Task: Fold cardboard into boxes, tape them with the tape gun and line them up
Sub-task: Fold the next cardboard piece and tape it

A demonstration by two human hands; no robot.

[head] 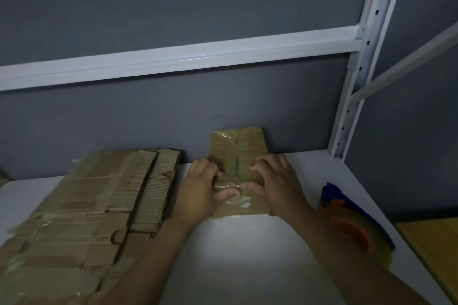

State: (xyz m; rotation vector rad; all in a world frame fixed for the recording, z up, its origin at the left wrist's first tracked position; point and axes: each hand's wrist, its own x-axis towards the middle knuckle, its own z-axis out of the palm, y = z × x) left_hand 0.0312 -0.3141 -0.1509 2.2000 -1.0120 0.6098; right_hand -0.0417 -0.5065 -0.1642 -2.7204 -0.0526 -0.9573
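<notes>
Grey wall (173, 7) backs a white worktop (235, 255), where a small taped box (239, 146) sits in the middle against it. The left hand (200, 188) and right hand (272, 181) clasp the box with curled fingers, thumbs pressing its tape. Flattened cardboard (81, 205) lies to the left, the tape gun (352, 228) to the right.

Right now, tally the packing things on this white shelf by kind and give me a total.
Taped box: 1
Stack of flattened cardboard: 1
Tape gun: 1
Total: 3 (a sliver at the left edge is too cut off to count)
</notes>
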